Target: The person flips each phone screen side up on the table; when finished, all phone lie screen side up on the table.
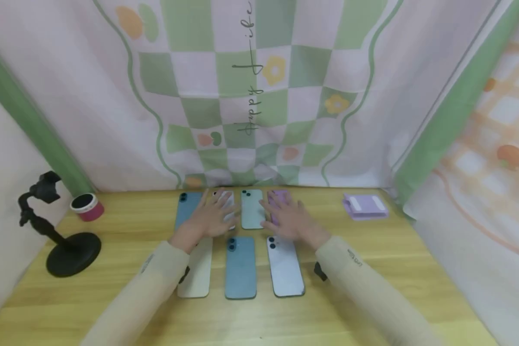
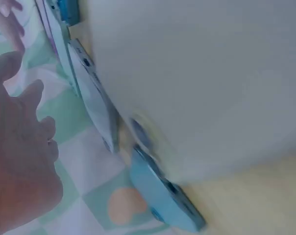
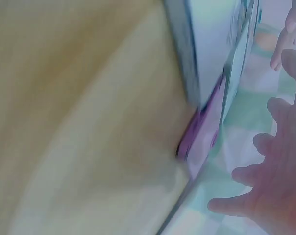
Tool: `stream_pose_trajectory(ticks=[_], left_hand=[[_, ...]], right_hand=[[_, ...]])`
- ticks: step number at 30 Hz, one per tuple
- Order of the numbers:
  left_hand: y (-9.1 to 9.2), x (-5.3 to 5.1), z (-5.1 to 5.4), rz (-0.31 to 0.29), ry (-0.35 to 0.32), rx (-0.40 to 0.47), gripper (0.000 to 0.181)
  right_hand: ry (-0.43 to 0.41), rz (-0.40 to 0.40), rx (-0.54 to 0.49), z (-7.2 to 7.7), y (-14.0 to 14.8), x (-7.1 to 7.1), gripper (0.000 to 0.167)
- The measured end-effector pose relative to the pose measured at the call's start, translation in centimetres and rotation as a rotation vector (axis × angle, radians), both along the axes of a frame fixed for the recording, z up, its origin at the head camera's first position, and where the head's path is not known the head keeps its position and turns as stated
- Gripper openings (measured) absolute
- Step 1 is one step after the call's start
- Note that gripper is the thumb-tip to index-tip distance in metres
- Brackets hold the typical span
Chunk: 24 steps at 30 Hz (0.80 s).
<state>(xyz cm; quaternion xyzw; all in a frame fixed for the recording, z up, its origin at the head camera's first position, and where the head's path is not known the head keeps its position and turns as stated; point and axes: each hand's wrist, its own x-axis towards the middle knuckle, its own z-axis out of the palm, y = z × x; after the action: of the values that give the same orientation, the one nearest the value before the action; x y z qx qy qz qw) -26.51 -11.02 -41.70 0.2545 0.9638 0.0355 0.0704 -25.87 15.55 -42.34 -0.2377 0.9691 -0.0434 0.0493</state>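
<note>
Two rows of smartphones lie back up on the wooden table. My left hand (image 1: pixel 209 218), fingers spread, is over the back row's left part. It partly hides a blue phone (image 1: pixel 184 211) and a whitish phone (image 1: pixel 230 198). Across from it, my right hand (image 1: pixel 291 221) spreads its fingers over a purple phone (image 1: pixel 280 194). A mint green phone (image 1: pixel 252 211) shows between the hands. The front row has a cream phone (image 1: pixel 200 276), a teal-blue phone (image 1: pixel 240 271) and a pale lavender phone (image 1: pixel 287 271). Both wrist views show straight, unfolded fingers holding nothing.
A black stand (image 1: pixel 72 252) with a bent arm is at the left, near a pink jar (image 1: pixel 91 210) with a dark top. A light purple object (image 1: pixel 365 206) with white strips lies at the back right. A checked curtain (image 1: pixel 259 96) hangs behind the table (image 1: pixel 328 312).
</note>
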Motion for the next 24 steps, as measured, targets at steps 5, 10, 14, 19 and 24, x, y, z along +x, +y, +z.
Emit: stream_pose_trajectory(ticks=[5, 10, 14, 19, 24], left_hand=[[2.7, -1.8, 0.3, -0.007, -0.022, -0.027, 0.063], [6.1, -4.2, -0.4, -0.008, -0.041, 0.044, 0.068], [7.9, -5.8, -0.9, 0.024, -0.053, 0.172, 0.067], [8.8, -6.7, -1.1, 0.033, -0.147, 0.273, 0.07], [9.7, -7.4, -1.1, 0.008, -0.222, 0.228, 0.077]], right_hand=[[-0.002, -0.001, 0.029, 0.5, 2.0, -0.9, 0.069], [-0.061, 0.043, 0.016, 0.7, 3.7, -1.1, 0.068], [-0.118, 0.047, -0.021, 0.5, 4.5, -1.2, 0.074], [-0.141, 0.077, -0.059, 0.3, 4.9, -1.1, 0.074], [-0.137, 0.093, -0.048, -0.1, 4.9, -1.1, 0.072]])
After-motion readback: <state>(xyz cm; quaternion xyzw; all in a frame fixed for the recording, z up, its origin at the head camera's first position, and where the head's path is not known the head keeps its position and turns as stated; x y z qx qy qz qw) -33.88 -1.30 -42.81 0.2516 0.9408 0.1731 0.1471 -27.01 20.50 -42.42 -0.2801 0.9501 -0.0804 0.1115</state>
